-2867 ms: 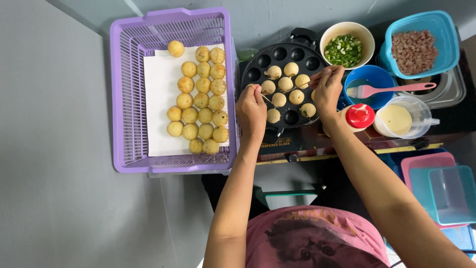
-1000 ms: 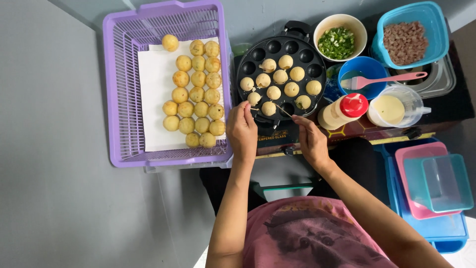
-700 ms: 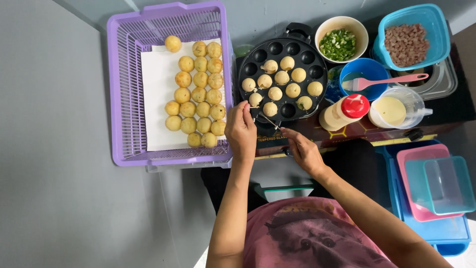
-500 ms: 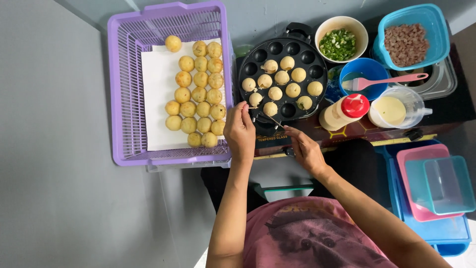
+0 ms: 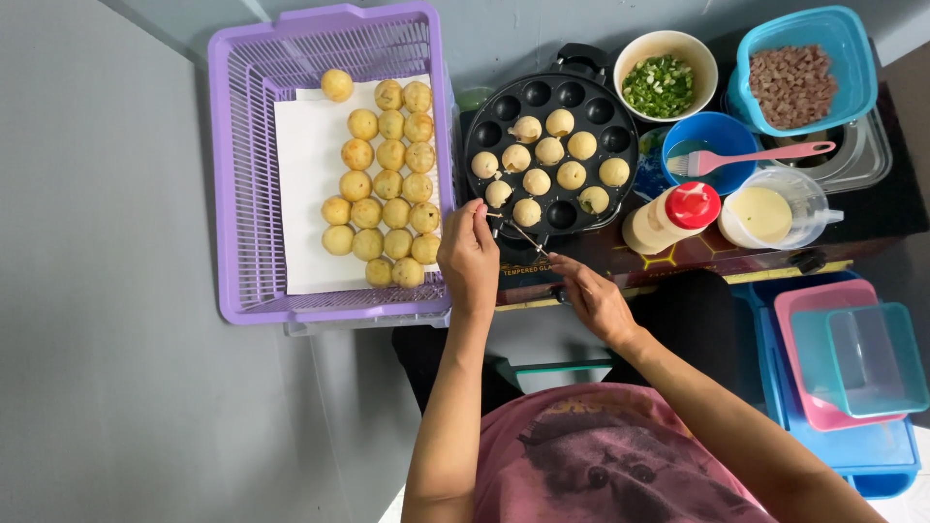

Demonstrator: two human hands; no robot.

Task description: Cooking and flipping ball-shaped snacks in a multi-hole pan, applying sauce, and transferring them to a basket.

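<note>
Two hands are working at the black moulded pan (image 5: 550, 155); the left hand (image 5: 469, 258) is pinching a thin skewer (image 5: 516, 230) beside a dough ball (image 5: 527, 212). The right hand (image 5: 593, 298) is resting low on the counter (image 5: 678, 260); its grip cannot be told.

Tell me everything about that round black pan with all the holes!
The black pan is round, dark and metal-looking, with a handle at its far edge. It sits flat beside the purple basket. Many cup-shaped holes dot it; about ten hold pale dough balls, the rest are empty. The left hand hovers at its near edge with a thin pick.
</note>
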